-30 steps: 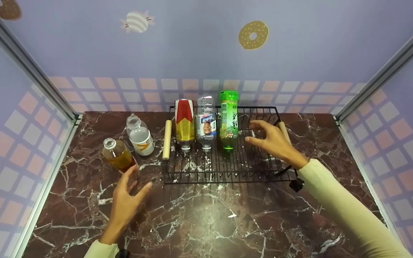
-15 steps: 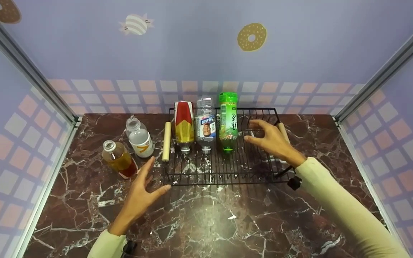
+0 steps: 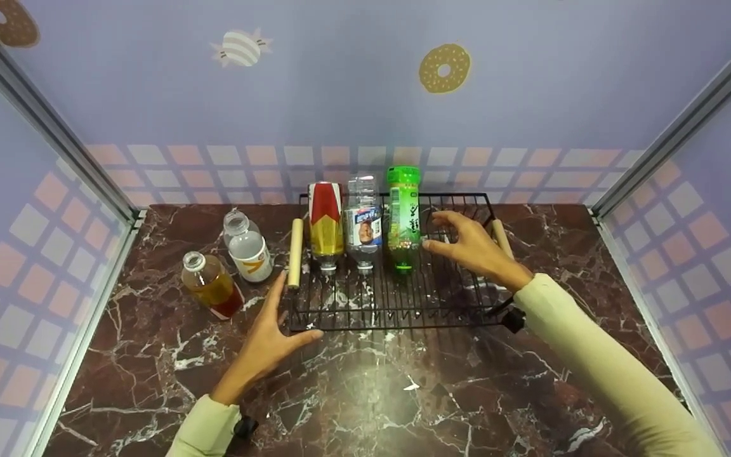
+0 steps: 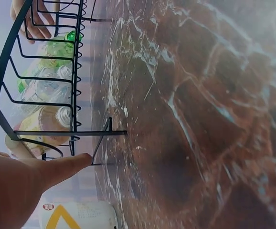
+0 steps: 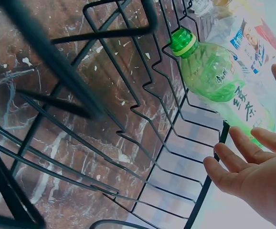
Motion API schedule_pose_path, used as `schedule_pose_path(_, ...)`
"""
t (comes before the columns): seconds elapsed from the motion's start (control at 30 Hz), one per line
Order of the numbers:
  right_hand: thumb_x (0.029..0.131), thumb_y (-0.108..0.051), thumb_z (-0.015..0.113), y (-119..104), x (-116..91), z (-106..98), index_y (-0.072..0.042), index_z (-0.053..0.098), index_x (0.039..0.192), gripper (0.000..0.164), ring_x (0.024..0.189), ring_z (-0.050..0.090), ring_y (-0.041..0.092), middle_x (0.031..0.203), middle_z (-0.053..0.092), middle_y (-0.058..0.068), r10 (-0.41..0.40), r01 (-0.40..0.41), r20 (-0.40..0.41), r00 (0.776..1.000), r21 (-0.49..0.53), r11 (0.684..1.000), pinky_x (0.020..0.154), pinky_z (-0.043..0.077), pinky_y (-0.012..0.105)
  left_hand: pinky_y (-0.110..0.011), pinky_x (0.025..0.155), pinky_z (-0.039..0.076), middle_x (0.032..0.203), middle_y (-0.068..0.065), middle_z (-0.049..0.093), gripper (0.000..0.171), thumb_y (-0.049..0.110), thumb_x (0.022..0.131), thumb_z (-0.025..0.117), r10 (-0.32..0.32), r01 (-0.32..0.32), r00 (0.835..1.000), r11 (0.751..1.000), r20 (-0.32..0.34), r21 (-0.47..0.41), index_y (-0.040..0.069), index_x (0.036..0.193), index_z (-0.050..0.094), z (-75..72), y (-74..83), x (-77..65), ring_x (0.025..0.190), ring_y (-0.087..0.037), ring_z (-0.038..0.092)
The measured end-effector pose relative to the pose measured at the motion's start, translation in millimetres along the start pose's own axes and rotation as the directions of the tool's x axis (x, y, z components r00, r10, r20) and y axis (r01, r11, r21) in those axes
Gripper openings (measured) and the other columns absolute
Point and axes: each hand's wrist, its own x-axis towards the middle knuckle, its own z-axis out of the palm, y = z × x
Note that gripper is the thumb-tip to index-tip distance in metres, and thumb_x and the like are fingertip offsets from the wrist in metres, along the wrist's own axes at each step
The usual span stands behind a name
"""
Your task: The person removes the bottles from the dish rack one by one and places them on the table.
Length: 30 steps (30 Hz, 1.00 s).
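The green bottle [image 3: 403, 219] sits neck-down in the black wire rack [image 3: 403, 328], tilted so that its base leans towards the back wall [image 3: 353, 114] and its long axis slopes away from the person; the right hand [image 3: 472, 246] is the nearer, just beside it, so the bottle lies to the left of that grip, which is spread and holds nothing; the left hand [image 3: 269, 343], its grip likewise released, is by the rack's front left corner, near a pale handle [image 3: 295, 254]; a clear bottle [image 3: 364, 230] and a red-and-yellow bottle [image 3: 326, 225] lean in line with the green one; an amber bottle [image 3: 211, 285] and a white-labelled bottle [image 3: 249, 251] stand upright on the table [image 3: 340, 393], left of the rack; whether either hand touches anything cannot be told; in the right wrist view the fingers hide part of the green bottle's base, and the frame cuts off the thumb.
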Motion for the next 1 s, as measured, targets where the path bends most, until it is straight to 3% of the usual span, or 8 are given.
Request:
schedule_pose_path(0.13,0.102,-0.038,0.08,-0.3,3.9,0.8,-0.003,0.047,0.164,0.078,0.145,0.055,0.043,0.158,0.058,0.021,-0.002,0.002,0.008,1.0,-0.005,1.0,0.122,0.046,0.063,-0.072,0.128,0.026,0.182,-0.025,0.005,0.132,0.021,0.082,0.1,-0.005,0.005,1.0,1.0,0.008,-0.008,0.007,0.177,0.009,4.9,0.4,3.7,0.166,-0.05,0.012)
schedule_pose_path(0.37,0.101,-0.039,0.081,0.0,13.2,8.4,-0.002,0.045,0.164,0.082,0.146,0.054,0.043,0.16,0.056,0.024,-0.004,0.004,0.031,1.0,-0.005,1.0,0.122,0.046,0.062,-0.074,0.131,0.014,0.184,-0.019,0.007,0.134,0.034,0.081,0.101,0.013,-0.013,1.0,0.996,0.005,0.09,0.012,0.178,0.01,10.9,1.9,8.9,0.167,-0.048,0.011)
schedule_pose_path(0.73,0.098,-0.043,0.083,-1.9,30.1,22.4,0.005,0.04,0.164,0.092,0.15,0.049,0.046,0.164,0.049,0.028,0.02,-0.017,0.063,0.998,-0.042,0.999,0.126,0.041,0.062,-0.07,0.133,0.015,0.182,-0.024,0.011,0.133,0.026,0.08,0.102,0.016,-0.015,0.999,0.999,-0.029,0.05,0.014,0.178,0.012,16.6,-3.2,15.5,0.166,-0.047,0.017)
schedule_pose_path(1.0,0.098,-0.044,0.083,-1.7,38.9,22.1,0.006,0.037,0.166,0.096,0.151,0.048,0.047,0.166,0.046,0.029,0.055,-0.053,0.062,0.997,-0.041,0.998,0.127,0.041,0.061,-0.069,0.133,0.013,0.184,-0.019,0.007,0.135,0.029,0.08,0.102,0.033,-0.032,0.999,0.999,-0.008,0.043,0.017,0.179,0.009,15.0,-3.7,17.9,0.167,-0.045,0.014)
